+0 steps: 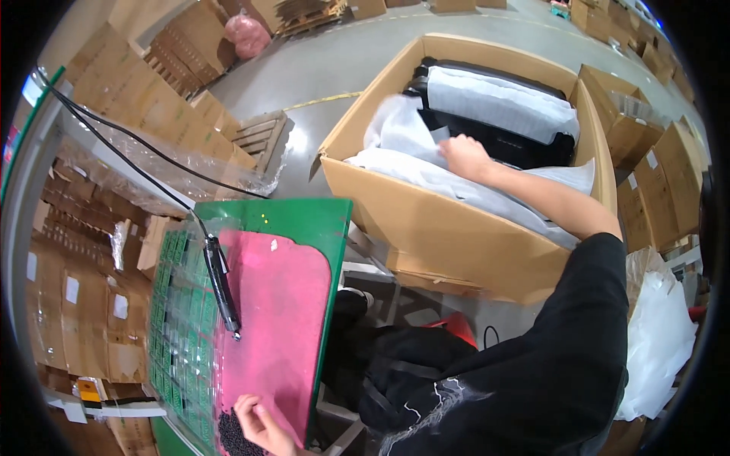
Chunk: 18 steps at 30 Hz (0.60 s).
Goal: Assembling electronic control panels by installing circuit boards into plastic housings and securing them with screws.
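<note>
My right hand (465,156) is inside a large open carton (426,220) at the upper right. Its fingers are closed on the edge of a white foam sheet (399,128), which is blurred; a greyish flap shows at the fingertips. Black plastic cases (525,146) lie in the carton, partly covered by white wrapping (494,99). At the lower left, my left hand (262,427) rests with curled fingers beside a pile of small black screws (234,435) on a pink mat (281,304). Whatever its fingertips hold is too small to make out.
A black electric screwdriver (222,292) hangs from a cable over the mat's left edge. Green circuit boards (179,304) in clear trays line the green bench (323,216). Stacked cartons (84,304) stand left, more cartons (650,197) right, beside a white plastic bag (658,342).
</note>
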Motion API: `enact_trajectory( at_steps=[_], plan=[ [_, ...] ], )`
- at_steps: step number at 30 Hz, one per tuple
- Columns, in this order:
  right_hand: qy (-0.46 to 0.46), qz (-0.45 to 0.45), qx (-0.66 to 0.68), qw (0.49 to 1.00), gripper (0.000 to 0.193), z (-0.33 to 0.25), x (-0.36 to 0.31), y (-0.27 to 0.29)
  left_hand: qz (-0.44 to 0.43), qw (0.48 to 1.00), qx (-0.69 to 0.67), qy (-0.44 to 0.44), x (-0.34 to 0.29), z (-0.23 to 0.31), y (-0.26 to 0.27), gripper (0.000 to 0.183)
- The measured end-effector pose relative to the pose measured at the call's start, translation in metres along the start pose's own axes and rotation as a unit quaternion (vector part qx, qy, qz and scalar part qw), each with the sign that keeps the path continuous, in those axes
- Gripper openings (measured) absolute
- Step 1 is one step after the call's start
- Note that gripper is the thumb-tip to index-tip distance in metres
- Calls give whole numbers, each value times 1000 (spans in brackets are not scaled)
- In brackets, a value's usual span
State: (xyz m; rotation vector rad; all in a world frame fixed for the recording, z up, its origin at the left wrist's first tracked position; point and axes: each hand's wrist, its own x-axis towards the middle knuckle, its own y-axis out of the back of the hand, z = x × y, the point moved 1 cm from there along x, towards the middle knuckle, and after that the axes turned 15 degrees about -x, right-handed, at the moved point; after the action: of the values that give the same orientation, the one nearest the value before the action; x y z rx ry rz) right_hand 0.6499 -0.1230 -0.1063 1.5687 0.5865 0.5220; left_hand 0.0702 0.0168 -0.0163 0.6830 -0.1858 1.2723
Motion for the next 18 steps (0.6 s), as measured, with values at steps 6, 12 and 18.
enact_trajectory(
  at_steps=[6,12,18],
  plan=[
    [140,59,172,973,42,-24,-55,76,-21,986,-131,97,-13,-30,-37,13],
    [96,-133,145,976,52,-9,-84,38,-69,994,-78,39,-16,-27,-43,16],
    [-189,397,-28,898,52,9,-83,169,-117,993,-22,-26,-22,-24,-41,15]
  ],
)
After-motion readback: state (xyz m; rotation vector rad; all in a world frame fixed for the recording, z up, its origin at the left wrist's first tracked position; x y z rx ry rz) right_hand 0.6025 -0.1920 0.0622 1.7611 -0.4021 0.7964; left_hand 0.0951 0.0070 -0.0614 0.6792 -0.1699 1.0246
